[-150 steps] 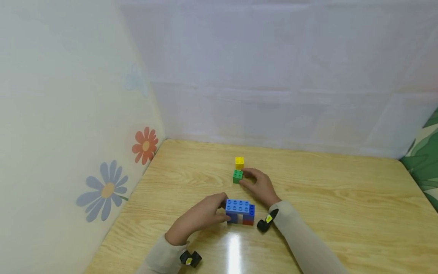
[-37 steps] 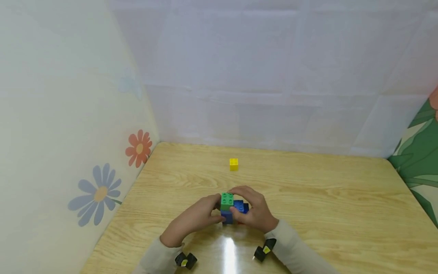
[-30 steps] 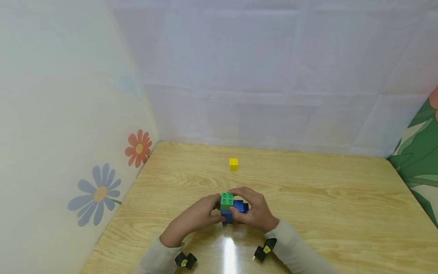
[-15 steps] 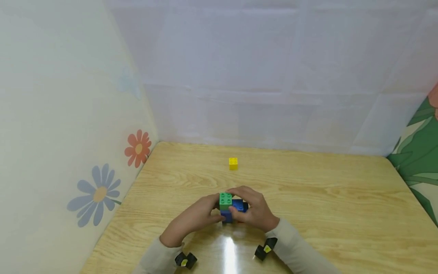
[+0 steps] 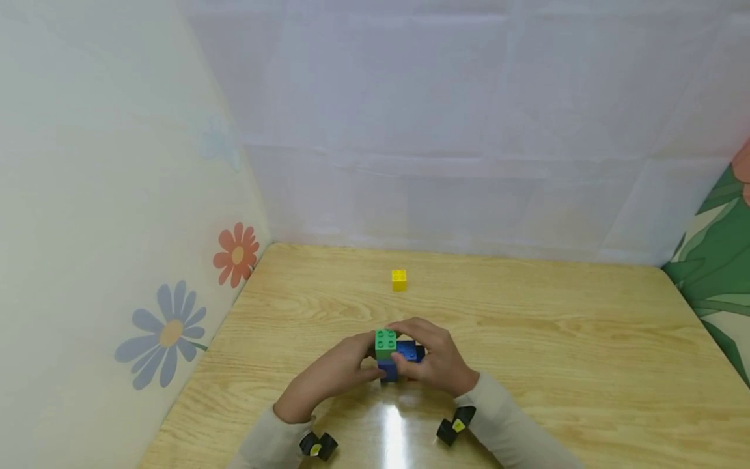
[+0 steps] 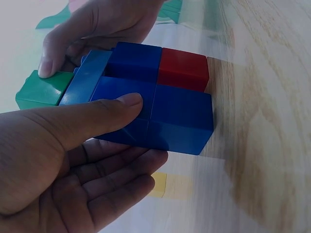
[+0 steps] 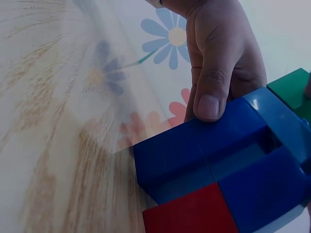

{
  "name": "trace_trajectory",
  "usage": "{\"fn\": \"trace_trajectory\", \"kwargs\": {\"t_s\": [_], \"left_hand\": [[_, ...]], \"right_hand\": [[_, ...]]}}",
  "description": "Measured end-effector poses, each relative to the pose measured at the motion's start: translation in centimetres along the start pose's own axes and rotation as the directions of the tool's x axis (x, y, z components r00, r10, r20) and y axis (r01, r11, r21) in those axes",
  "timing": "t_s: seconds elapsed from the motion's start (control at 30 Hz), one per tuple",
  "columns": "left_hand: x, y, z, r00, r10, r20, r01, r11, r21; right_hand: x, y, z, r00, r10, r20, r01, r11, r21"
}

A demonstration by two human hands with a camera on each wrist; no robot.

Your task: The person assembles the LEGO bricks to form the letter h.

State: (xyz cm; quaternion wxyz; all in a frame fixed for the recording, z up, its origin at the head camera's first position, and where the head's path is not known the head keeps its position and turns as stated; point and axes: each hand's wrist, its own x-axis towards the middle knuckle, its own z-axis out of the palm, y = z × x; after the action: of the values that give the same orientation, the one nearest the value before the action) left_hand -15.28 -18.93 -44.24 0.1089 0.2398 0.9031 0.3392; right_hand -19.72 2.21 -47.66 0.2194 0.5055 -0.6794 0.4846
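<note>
A small structure of toy building bricks stands on the table, with two stacked dark blue bricks [image 6: 181,114] as one leg. The other leg has a dark blue brick [image 6: 134,60] over a red brick [image 7: 192,213]. A lighter blue long brick [image 6: 85,80] bridges both legs. On its left end sits a green brick [image 5: 385,344], studs up. My left hand [image 5: 331,374] grips the left leg, thumb on the near side and fingers behind. With thumb and forefinger, my right hand [image 5: 436,358] pinches the green brick and partly covers the long brick.
A single yellow brick [image 5: 399,281] stands farther back on the wooden table [image 5: 527,326]. White cloth [image 5: 445,195] hangs behind the table's far edge. A wall with painted flowers [image 5: 170,332] borders the left side.
Since five seconds ago, the green brick has come from beside the yellow brick onto the structure's left end, carried by my right hand. Over the last second both hands have barely moved.
</note>
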Motion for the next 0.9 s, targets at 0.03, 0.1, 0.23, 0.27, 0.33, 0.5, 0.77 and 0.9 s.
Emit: {"fn": "trace_trajectory", "kwargs": {"t_s": [0.03, 0.1, 0.23, 0.27, 0.33, 0.5, 0.77, 0.9], "left_hand": [[0.01, 0.03, -0.02, 1.000, 0.000, 0.000, 0.000, 1.000, 0.000], [0.01, 0.08, -0.04, 1.000, 0.001, -0.001, -0.001, 1.000, 0.000], [0.03, 0.14, -0.06, 1.000, 0.006, -0.001, -0.006, 1.000, -0.001], [0.03, 0.14, -0.06, 1.000, 0.005, -0.001, -0.005, 1.000, -0.001], [0.04, 0.14, -0.04, 1.000, 0.002, -0.001, -0.002, 1.000, 0.001], [0.05, 0.05, -0.02, 1.000, -0.007, -0.004, 0.007, 1.000, 0.007], [0.08, -0.05, 0.02, 1.000, -0.009, -0.005, 0.009, 1.000, 0.002], [0.11, -0.11, 0.06, 1.000, -0.007, -0.003, 0.007, 1.000, 0.001]], "right_hand": [[-0.03, 0.04, 0.01, 1.000, 0.004, 0.001, -0.004, 1.000, 0.002], [0.00, -0.02, -0.01, 1.000, 0.009, 0.003, -0.009, 1.000, 0.003], [0.08, -0.23, -0.08, 1.000, 0.016, 0.006, -0.016, 1.000, 0.002], [0.09, -0.28, -0.09, 1.000, 0.017, 0.007, -0.017, 1.000, 0.002], [0.09, -0.36, -0.14, 1.000, 0.022, 0.010, -0.022, 1.000, 0.007], [0.08, -0.41, -0.14, 0.999, 0.026, 0.018, -0.027, 1.000, 0.012], [0.04, -0.34, -0.19, 0.998, 0.040, 0.050, -0.041, 0.999, 0.018], [-0.06, -0.34, -0.27, 0.996, 0.060, 0.063, -0.061, 0.998, 0.017]]}}
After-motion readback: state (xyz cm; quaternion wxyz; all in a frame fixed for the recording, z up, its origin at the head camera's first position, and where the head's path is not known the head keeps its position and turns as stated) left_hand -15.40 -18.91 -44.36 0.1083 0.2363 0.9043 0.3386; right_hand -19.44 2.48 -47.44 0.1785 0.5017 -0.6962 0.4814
